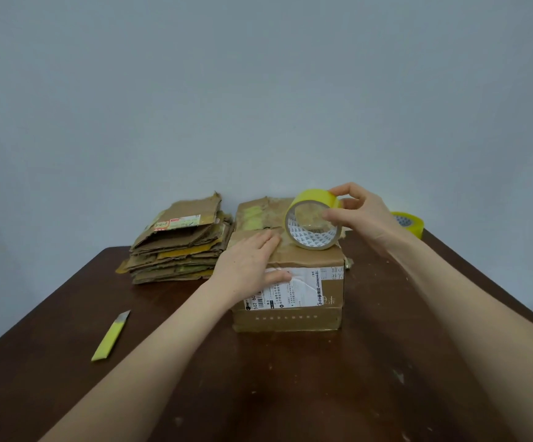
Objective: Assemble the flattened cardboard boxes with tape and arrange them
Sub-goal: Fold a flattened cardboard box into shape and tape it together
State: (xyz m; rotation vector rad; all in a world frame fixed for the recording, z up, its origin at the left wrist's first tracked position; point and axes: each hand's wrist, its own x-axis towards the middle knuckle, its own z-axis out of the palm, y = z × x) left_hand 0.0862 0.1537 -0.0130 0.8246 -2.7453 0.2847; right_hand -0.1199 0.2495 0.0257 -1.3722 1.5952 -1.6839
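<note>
Your right hand [359, 212] grips the yellow tape roll [313, 223], standing on edge atop the assembled box [290, 282]. Your left hand [247, 266] lies flat, fingers straight, on the box's top front edge. Flattened boxes [179, 244] are stacked just left; a yellow knife [112, 336] lies on the table [258, 378].

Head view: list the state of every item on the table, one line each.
cardboard box: assembled, top flaps folded down.
tape roll: standing on edge on the box top, held.
right hand: fingers pinch the tape roll.
left hand: flat, pressing the box top.
flattened boxes: stacked flat, left of the box.
utility knife: lying on the table, blade tip out.
second tape roll: behind the right hand, partly hidden.
</note>
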